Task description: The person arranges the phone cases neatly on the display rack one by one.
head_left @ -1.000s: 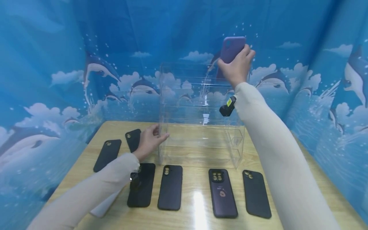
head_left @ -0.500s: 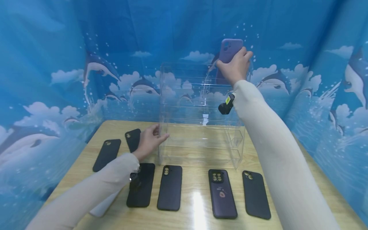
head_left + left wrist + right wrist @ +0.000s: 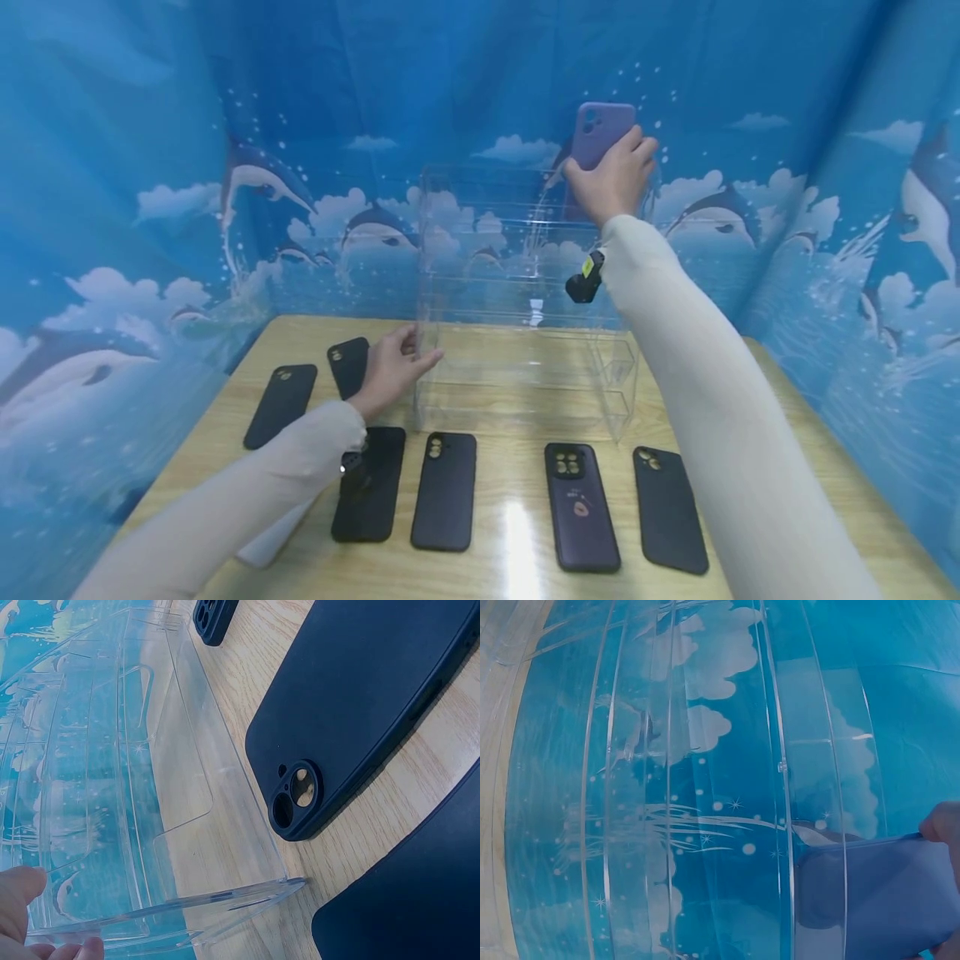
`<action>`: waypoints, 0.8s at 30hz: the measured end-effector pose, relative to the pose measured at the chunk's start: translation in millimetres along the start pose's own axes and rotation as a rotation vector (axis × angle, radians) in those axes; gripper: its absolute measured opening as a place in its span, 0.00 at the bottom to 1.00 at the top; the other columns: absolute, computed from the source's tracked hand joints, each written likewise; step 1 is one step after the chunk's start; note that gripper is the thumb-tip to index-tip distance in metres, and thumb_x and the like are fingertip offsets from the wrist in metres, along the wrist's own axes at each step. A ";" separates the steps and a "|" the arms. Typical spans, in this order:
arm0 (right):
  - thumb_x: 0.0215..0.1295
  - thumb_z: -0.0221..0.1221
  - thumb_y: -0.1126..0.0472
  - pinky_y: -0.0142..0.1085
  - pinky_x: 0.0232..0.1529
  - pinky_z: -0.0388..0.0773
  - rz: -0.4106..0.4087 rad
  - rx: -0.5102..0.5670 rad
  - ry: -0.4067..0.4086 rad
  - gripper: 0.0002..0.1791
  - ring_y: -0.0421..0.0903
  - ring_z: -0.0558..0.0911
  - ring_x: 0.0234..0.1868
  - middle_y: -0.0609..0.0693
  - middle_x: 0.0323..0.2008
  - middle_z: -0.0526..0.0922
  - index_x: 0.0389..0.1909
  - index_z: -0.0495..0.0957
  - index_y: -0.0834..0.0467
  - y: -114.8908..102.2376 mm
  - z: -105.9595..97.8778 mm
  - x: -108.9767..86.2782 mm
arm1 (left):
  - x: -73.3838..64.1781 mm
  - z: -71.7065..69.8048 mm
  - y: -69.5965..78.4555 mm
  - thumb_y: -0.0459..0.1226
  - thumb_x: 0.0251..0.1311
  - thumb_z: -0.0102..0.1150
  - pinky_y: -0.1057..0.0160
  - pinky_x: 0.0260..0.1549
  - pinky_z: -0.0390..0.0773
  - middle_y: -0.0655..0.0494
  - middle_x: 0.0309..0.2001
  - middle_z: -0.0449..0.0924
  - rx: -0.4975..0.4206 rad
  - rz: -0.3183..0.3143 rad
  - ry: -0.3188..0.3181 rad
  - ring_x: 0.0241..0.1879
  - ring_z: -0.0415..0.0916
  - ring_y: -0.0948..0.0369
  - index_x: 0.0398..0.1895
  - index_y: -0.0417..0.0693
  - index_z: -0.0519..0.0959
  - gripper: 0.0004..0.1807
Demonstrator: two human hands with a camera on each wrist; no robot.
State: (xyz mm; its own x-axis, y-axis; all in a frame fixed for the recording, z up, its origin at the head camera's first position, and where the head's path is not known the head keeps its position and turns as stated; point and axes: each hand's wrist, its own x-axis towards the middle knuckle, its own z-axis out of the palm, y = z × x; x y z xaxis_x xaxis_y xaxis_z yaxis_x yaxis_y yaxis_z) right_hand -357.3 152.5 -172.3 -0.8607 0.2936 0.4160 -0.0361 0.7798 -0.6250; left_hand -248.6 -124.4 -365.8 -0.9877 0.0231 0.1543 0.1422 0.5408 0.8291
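Case (image 3: 602, 133) I grip through the right hand (image 3: 611, 177), lower end in top tier of rack (image 3: 525, 313), left hand (image 3: 392, 365) pinching rack's left edge.

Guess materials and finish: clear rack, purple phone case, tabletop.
Clear rack: likely acrylic or similar plastic, glossy; see-through with bright edge glints.
Purple phone case: silicone or plastic, can't tell which; looks matte, even colour, no sharp highlights.
Tabletop: wood or wood-look laminate, semi-gloss; pale grain, bright light streak.
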 end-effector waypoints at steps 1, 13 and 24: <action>0.63 0.50 0.39 0.46 0.69 0.58 -0.002 -0.004 0.005 0.51 0.54 0.53 0.69 0.58 0.70 0.45 0.75 0.33 0.56 0.1 0.7 -0.6 | -0.5 -0.2 0.1 0.44 0.59 0.65 0.51 0.53 0.77 0.40 0.60 0.73 0.001 -0.001 0.001 0.58 0.73 0.48 0.69 0.41 0.64 0.37; 0.67 0.49 0.41 0.45 0.72 0.54 0.006 -0.046 -0.042 0.49 0.54 0.49 0.72 0.58 0.73 0.44 0.76 0.32 0.58 1.3 2.1 -1.3 | 0.8 0.8 -0.3 0.43 0.59 0.65 0.51 0.52 0.78 0.39 0.59 0.74 0.011 -0.005 0.000 0.58 0.74 0.48 0.69 0.40 0.64 0.36; 0.66 0.52 0.42 0.44 0.70 0.57 -0.048 0.021 -0.074 0.48 0.52 0.51 0.70 0.56 0.72 0.47 0.76 0.37 0.56 4.0 -7.6 -6.2 | -0.2 0.6 1.0 0.44 0.60 0.64 0.51 0.53 0.77 0.39 0.60 0.72 0.007 -0.013 -0.008 0.59 0.73 0.47 0.70 0.40 0.62 0.37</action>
State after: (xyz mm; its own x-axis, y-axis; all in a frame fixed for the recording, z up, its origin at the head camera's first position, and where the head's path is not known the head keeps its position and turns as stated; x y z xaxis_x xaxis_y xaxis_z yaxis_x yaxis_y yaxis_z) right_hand -348.3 158.0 -172.4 -0.8926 0.2139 0.3969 -0.0883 0.7803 -0.6192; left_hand -248.3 -123.5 -365.3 -0.9900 0.0226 0.1394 0.1289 0.5473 0.8270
